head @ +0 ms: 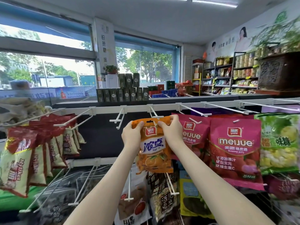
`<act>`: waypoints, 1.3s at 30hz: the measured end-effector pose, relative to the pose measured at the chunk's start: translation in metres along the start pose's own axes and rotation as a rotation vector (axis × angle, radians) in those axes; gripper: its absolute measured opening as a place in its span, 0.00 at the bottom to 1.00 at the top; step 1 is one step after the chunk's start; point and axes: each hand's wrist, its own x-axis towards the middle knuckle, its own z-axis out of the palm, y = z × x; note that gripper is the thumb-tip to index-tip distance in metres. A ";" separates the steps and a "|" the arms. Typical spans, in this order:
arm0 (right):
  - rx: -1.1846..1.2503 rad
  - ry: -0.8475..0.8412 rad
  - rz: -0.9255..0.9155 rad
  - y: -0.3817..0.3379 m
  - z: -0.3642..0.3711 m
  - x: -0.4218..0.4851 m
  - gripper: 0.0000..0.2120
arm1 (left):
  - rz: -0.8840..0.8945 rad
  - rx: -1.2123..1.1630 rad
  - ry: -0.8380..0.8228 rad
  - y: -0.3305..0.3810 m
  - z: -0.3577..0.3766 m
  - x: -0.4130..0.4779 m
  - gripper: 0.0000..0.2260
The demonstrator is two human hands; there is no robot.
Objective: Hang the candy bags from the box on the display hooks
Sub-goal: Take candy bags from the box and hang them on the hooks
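Observation:
An orange candy bag (154, 146) hangs upright in front of the display rack, held by its top edge. My left hand (132, 132) pinches the bag's top left corner. My right hand (170, 129) pinches the top right corner. The bag's hang hole sits at the tip of a white display hook (154, 113) on the upper rail. An empty white hook (119, 118) juts out just to the left. The box is not in view.
Pink gummy bags (235, 151) hang on hooks to the right, with a green and yellow bag (279, 143) beyond them. Red and cream bags (32, 151) fill the hooks on the left. A lower rail (84, 161) carries more hooks and snack bags below my arms.

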 end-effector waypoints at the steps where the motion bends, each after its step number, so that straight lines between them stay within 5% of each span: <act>1: -0.100 0.067 -0.068 0.000 0.002 -0.001 0.18 | 0.007 0.008 0.009 -0.001 0.001 0.003 0.07; 3: -0.336 0.178 -0.274 0.003 0.006 -0.009 0.25 | 0.021 0.026 0.027 -0.003 0.005 0.008 0.08; 5: -0.495 0.113 -0.399 0.013 0.012 -0.018 0.29 | 0.032 0.021 0.031 -0.006 0.007 0.012 0.07; 11: -0.652 -0.129 -0.346 0.042 0.026 -0.023 0.39 | 0.163 0.233 0.018 -0.024 0.003 0.016 0.16; 14: -0.689 -0.152 -0.324 0.046 0.031 -0.025 0.39 | 0.491 0.640 0.129 -0.045 -0.003 0.012 0.31; 17: -0.667 -0.150 -0.318 0.052 0.029 -0.038 0.37 | 0.778 0.902 0.143 -0.065 -0.006 -0.002 0.28; 31: -0.737 -0.063 -0.355 0.104 -0.120 -0.159 0.29 | 0.806 0.691 -0.486 -0.101 0.059 -0.169 0.23; 39: -0.856 -0.039 -0.050 0.173 -0.318 -0.243 0.25 | 0.808 0.580 -0.926 -0.113 0.196 -0.328 0.21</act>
